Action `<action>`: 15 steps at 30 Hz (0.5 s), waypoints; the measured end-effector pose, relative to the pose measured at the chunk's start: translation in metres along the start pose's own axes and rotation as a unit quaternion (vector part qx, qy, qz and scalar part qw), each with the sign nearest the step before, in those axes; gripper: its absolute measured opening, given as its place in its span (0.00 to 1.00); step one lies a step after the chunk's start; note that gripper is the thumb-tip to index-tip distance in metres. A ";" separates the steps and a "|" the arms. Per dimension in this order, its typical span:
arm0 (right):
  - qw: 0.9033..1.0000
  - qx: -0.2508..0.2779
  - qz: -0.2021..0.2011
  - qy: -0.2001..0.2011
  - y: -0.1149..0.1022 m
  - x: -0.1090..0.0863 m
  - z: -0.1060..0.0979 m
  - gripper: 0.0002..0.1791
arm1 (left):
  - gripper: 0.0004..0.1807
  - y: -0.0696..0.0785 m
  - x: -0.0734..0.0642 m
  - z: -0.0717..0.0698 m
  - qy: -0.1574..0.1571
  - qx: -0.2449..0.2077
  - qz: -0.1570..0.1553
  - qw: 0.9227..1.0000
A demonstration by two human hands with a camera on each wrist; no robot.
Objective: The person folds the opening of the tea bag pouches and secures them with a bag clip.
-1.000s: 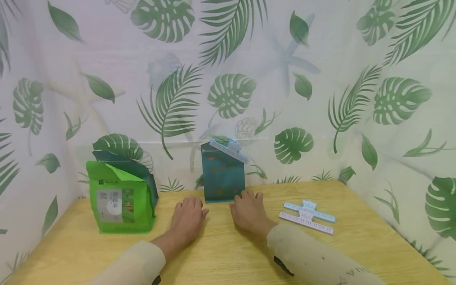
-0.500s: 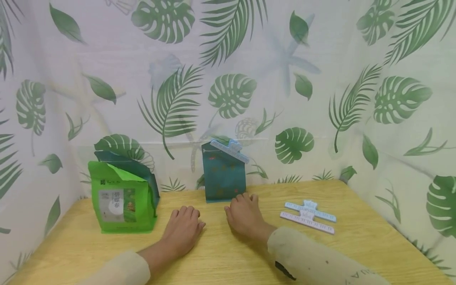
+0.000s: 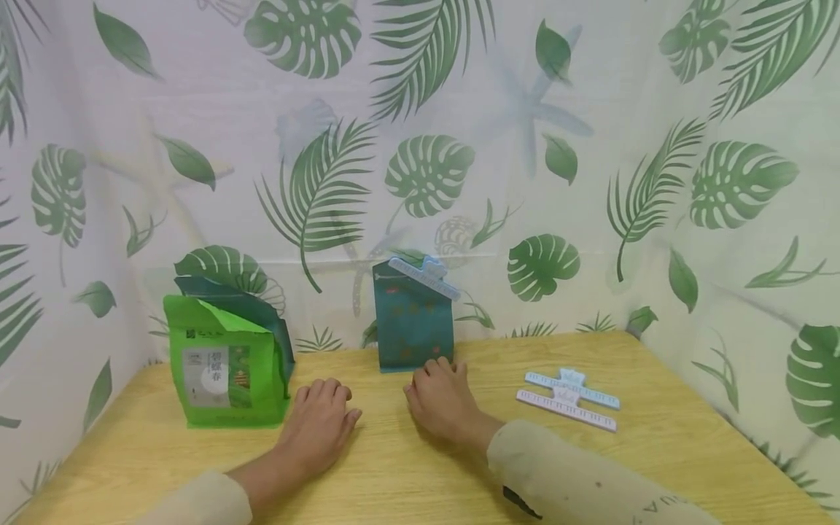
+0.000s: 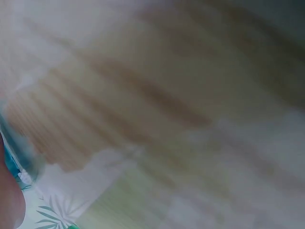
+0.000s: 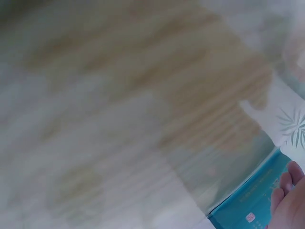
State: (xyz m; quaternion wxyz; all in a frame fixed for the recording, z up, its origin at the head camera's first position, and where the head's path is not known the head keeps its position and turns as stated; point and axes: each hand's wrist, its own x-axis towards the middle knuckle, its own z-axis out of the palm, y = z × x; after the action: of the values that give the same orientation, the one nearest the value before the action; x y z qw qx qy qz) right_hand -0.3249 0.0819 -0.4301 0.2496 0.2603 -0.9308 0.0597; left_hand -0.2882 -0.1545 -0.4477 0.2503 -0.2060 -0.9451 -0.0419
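In the head view my left hand [image 3: 315, 426] rests on the table with loosely bent fingers and holds nothing, just right of the bright green tea bag [image 3: 262, 408]. My right hand [image 3: 442, 399] lies in front of the upright teal bag [image 3: 413, 328], also with loosely bent fingers and nothing in them. Its fingertips overlap the bag's lower edge; whether they touch it I cannot tell. A blue sealing clip [image 3: 425, 277] sits slanted across that bag's top right. In the right wrist view, fingers [image 5: 286, 186] show beside the teal bag [image 5: 248, 200].
A dark teal bag [image 3: 282, 328] stands partly hidden behind the green one. Right of my right hand lie a light blue clip [image 3: 600, 399] and a pale pink clip [image 3: 593, 418] on the wooden table [image 3: 407, 481]. A leaf-patterned cloth [image 3: 459, 102] hangs behind.
My left hand has drawn left and toward me, away from the teal bag. My right hand has shifted slightly left and back. The bags and clips stay where they were.
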 end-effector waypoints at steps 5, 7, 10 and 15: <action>1.000 0.000 -0.009 0.004 -0.004 0.001 -0.001 0.14 | 0.14 -0.005 -0.005 -0.002 0.007 -0.004 0.005 1.000; 1.000 -0.002 -0.009 0.003 -0.007 0.002 -0.003 0.14 | 0.14 -0.007 -0.007 -0.003 0.012 -0.003 0.009 1.000; 1.000 0.001 -0.013 0.011 -0.009 0.003 -0.003 0.14 | 0.14 -0.010 -0.011 -0.004 0.016 0.002 0.009 1.000; 1.000 0.006 -0.026 0.016 -0.014 0.004 -0.001 0.14 | 0.15 -0.017 -0.016 -0.009 0.014 0.014 -0.011 1.000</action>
State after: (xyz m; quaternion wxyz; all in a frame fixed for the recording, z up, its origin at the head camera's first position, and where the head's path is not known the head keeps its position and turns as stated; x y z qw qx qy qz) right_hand -0.3204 0.0680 -0.4272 0.2641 0.2845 -0.9194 0.0629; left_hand -0.2788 -0.1772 -0.4473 0.2660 -0.1911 -0.9442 -0.0340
